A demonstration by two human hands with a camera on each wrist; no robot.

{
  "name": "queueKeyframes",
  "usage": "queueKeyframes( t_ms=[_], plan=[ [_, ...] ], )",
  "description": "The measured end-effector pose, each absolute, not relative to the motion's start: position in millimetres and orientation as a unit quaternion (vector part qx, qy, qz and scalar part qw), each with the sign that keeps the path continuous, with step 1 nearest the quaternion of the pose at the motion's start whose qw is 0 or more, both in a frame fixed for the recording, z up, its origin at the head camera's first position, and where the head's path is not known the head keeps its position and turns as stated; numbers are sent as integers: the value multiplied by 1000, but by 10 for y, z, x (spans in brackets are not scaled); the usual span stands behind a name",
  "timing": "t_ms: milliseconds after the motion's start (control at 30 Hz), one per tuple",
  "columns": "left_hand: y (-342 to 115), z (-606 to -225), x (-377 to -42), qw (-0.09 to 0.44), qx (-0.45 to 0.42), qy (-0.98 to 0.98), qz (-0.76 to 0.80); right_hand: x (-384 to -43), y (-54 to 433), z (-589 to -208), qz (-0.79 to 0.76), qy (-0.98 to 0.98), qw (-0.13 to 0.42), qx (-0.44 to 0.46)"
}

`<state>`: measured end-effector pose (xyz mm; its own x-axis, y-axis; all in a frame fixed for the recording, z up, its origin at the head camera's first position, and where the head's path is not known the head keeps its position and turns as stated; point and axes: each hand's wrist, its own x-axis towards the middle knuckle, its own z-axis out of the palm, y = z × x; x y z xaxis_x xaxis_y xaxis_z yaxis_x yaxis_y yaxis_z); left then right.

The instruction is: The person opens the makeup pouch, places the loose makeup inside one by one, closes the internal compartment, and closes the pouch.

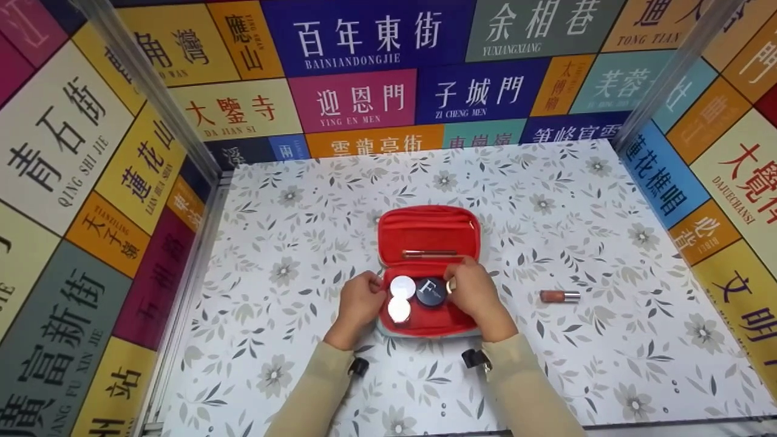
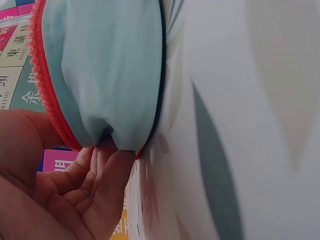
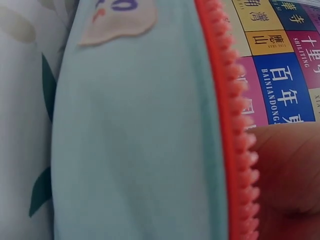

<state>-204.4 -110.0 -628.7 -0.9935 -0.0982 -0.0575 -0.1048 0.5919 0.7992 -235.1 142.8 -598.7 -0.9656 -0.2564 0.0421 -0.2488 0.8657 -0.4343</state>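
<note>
The open pouch point(image 1: 452, 317) lies on the tabletop point(image 1: 237, 370), a dark round case point(image 1: 431, 292) inside. The fingers of the left hand point(image 1: 360, 299) pinch the pouch's left edge; those of the right hand point(image 1: 478, 294) hold a small pale item point(image 1: 450, 286) at its right side.

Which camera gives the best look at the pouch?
The head view: nearly the whole pouch shows there, lying open, red lining visible. Each wrist view shows only part of its pale outside and zipper.

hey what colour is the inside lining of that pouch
Red; the pouch lining shows best in the head view.
</note>
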Motion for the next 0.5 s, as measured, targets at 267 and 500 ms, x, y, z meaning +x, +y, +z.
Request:
queueKeyframes(
  t_ms=[267,500],
  plan=[
    [-1106,-6300,-2039,5,-57,890,452,-2349,1418,-6024,-211,969,14,-124],
    [-1112,-6291,-2047,8,-60,889,454,-2342,1412,-6048,-192,974,26,-120]
  ],
)
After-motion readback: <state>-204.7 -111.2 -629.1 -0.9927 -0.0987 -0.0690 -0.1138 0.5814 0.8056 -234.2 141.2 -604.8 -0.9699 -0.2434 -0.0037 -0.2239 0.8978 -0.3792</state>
